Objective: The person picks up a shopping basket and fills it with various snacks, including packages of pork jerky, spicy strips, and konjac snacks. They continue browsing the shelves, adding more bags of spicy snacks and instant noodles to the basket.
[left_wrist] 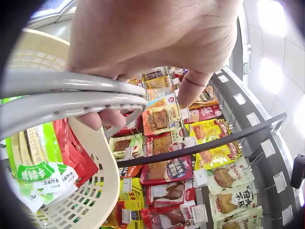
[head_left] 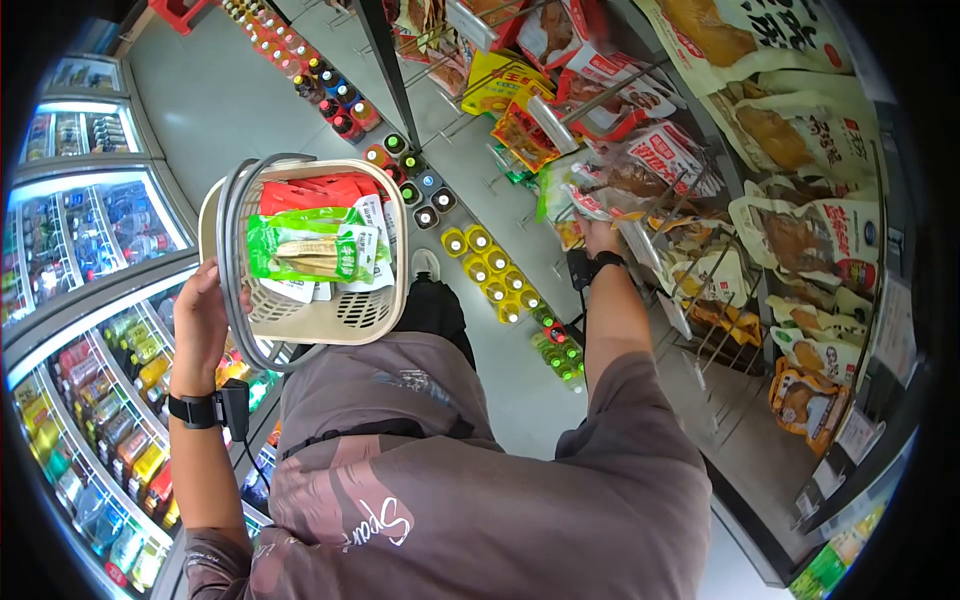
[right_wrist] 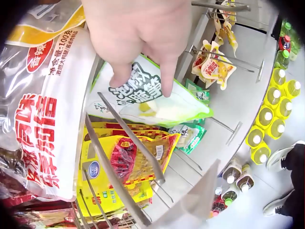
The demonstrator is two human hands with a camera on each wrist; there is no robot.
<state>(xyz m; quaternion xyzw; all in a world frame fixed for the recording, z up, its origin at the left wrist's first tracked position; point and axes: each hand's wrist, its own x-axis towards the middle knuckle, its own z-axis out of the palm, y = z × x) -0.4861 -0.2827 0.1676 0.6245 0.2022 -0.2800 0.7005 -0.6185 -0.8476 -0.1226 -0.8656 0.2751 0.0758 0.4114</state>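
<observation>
My left hand [head_left: 203,325] holds the grey handles [left_wrist: 71,98] of a cream plastic basket [head_left: 395,300], its fingers curled under them in the left wrist view. Inside the basket lie a green snack packet [head_left: 310,250] with a clear window, red packets [head_left: 318,190] and white-edged ones beneath. My right hand [right_wrist: 140,28] reaches in among the rack's hooks and grips a green-and-white snack bag [right_wrist: 162,107] near its top edge, thumb and a finger across its front. Yellow snack bags [right_wrist: 102,162] hang just below it, and a large white-labelled bag [right_wrist: 52,109] hangs alongside.
Metal hooks [right_wrist: 119,167] jut out around the right hand. More packaged meats [head_left: 800,235] hang at the right. Bottles of yellow drink [head_left: 490,265] and dark sodas [head_left: 340,100] stand in rows on the floor. Lit drink coolers [head_left: 95,230] line the left side.
</observation>
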